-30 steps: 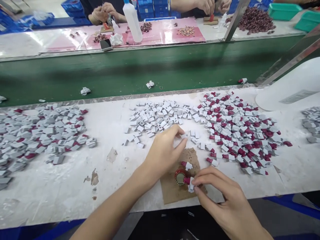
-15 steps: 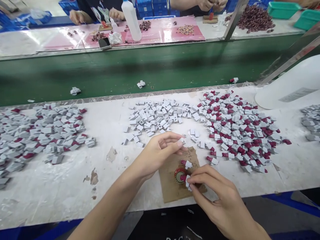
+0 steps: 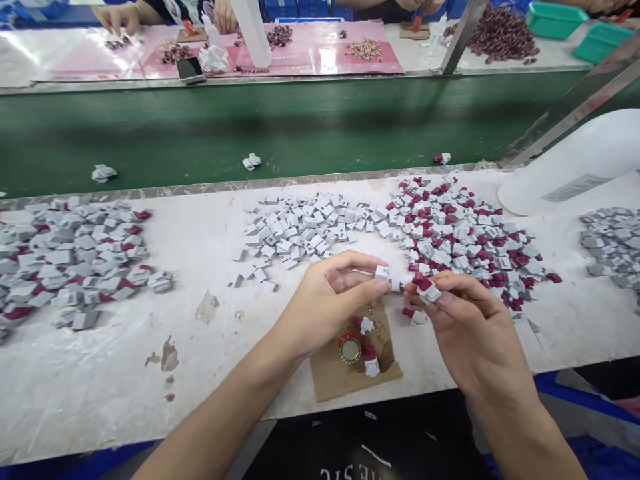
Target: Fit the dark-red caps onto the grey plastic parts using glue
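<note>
My left hand pinches a small light-grey plastic block between thumb and index finger. To its right, my right hand grips a maroon-and-grey plastic piece at the fingertips. The two held parts are close together, with a small gap. Below them lies a brown cardboard sheet. On it sits a red bottle cap, open side up, its inside greenish. Beside the cap rest two maroon-and-grey pieces, a lower one and an upper one.
Loose grey blocks lie behind my hands. Heaps of maroon-and-grey pieces stand right and left. A large white bottle leans in at the right. Across the green belt, co-workers' hands handle small parts.
My right hand has left a maroon-and-grey piece by the cap, moved up and right, and now holds another such piece. My left hand has shifted right, its block now plainly seen. The view has shifted.
</note>
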Demonstrator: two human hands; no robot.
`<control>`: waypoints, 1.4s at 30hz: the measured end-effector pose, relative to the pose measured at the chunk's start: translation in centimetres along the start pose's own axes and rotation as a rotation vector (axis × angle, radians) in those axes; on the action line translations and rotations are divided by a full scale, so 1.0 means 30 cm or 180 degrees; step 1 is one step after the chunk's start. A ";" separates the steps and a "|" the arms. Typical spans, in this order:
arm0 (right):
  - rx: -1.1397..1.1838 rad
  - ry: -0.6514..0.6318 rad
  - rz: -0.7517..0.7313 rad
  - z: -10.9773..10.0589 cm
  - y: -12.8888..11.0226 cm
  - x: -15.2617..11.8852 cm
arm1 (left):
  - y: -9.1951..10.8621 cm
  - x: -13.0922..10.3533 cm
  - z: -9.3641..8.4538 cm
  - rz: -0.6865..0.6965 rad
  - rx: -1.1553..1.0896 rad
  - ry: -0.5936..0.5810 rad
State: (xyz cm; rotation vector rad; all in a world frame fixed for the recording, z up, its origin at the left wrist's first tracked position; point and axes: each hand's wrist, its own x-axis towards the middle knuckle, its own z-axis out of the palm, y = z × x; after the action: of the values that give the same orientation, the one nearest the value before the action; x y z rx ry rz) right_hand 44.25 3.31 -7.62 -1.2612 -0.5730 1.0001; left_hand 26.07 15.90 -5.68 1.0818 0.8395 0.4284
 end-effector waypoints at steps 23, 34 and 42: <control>-0.0849 -0.0501 -0.0286 0.012 -0.003 0.037 | -0.055 0.028 0.006 0.0102 -0.0008 -0.0356; -0.1490 -0.1030 -0.0368 0.062 -0.106 0.277 | 0.130 0.170 -0.049 0.0941 0.1504 -0.0005; -0.3480 0.0176 -0.0842 0.114 -0.115 0.901 | 0.253 0.669 -0.183 0.0808 0.2201 0.1416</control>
State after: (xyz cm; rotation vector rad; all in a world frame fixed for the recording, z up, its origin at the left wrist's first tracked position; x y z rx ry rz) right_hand 55.50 28.36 -7.78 -2.0697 -1.2957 0.3802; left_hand 35.05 36.02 -7.76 1.7817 1.3005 0.6267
